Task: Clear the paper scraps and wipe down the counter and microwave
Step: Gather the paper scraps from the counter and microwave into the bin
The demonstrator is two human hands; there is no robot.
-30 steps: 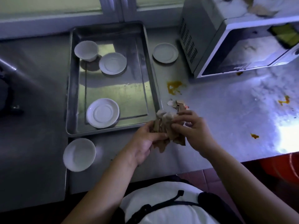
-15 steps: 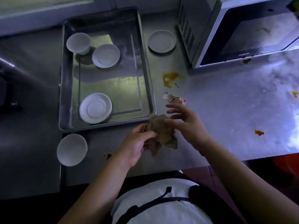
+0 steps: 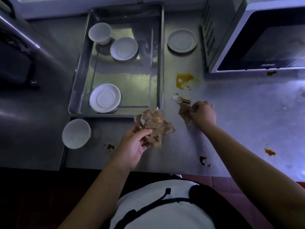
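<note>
A crumpled wad of brown paper scraps [image 3: 156, 128] is gripped in the left hand [image 3: 137, 143], with the thumb and fingers curled around its lower edge; the wad is held just above the steel surface [image 3: 239, 116], at the front right corner of the metal tray [image 3: 99, 115]. A single brown scrap [image 3: 183, 113] lying on the surface is pinched at its right edge by the fingertips of the right hand [image 3: 203, 113]. Just beyond it, a small white scrap [image 3: 175, 98] and a striped piece [image 3: 186, 100] are left on the surface. A yellow stain [image 3: 184, 80] is seen between these scraps and the microwave [image 3: 264, 40], which stands at the far right. Smaller reddish spots [image 3: 203, 160] are scattered near the front edge. Two saucers and a cup are held in the tray, while a white bowl [image 3: 76, 133] sits outside its front left corner.
</note>
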